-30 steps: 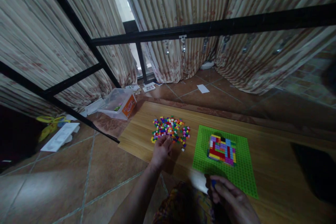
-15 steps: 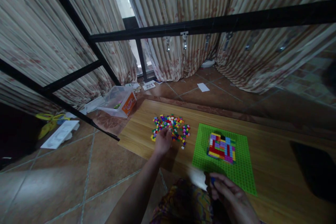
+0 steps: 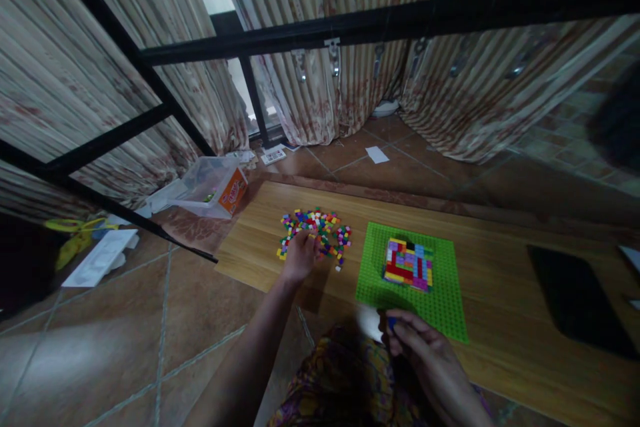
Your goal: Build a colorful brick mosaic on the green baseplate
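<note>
Near the middle of the frame, the left hand (image 3: 299, 257) reaches out and rests on the near edge of a pile of little bricks (image 3: 315, 233) in many colors. Its fingers are curled down into the bricks, but I cannot tell if they have caught one.

At the bottom of the frame, a bit right of the middle, the right hand (image 3: 430, 363) is closed around a small blue brick (image 3: 391, 323) (only a tiny bit of blue peeks out between the fingertips). This hand is just at the near corner of the green baseplate (image 3: 440, 300).

The baseplate lies flat, right of the pile. On its middle sits a square patch of bricks (image 3: 408, 264) pressed together, red, purple, yellow and blue.

All of this is on a low wooden board (image 3: 500, 240) on the tiled floor. A dark flat thing (image 3: 575, 300) lies on the board at the right. At the left of the frame, past the board, a clear plastic box (image 3: 213, 185) with an orange label sits on the floor.
</note>
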`<state>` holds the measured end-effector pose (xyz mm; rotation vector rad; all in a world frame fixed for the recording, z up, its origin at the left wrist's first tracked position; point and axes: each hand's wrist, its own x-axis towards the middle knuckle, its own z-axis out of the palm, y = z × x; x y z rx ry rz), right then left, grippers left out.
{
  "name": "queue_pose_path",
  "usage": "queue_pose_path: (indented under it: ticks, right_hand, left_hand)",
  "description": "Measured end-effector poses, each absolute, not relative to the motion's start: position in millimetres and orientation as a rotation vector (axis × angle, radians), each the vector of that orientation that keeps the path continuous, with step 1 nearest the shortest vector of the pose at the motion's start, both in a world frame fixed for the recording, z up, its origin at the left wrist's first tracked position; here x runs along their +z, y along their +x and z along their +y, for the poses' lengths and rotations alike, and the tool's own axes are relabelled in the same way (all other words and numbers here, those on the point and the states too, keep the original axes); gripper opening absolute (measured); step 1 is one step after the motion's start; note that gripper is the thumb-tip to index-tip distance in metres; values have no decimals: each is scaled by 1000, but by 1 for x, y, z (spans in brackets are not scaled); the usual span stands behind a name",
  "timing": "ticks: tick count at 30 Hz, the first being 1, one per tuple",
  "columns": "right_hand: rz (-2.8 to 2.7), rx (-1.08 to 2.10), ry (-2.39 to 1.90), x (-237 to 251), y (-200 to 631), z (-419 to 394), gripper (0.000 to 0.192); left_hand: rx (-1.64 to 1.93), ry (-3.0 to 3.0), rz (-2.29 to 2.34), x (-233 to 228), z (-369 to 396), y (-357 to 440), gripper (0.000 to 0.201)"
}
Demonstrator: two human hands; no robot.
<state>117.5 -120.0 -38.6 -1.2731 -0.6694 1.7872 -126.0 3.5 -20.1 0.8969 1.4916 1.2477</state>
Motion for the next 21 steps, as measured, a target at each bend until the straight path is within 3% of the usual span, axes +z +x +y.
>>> queue_pose_path:
  ticks: [21]
  right_hand:
    - [-643, 1747, -1367, -27, 116, -118, 43]
  left_hand:
    - [1204, 930, 1670, -22, 2, -121, 27]
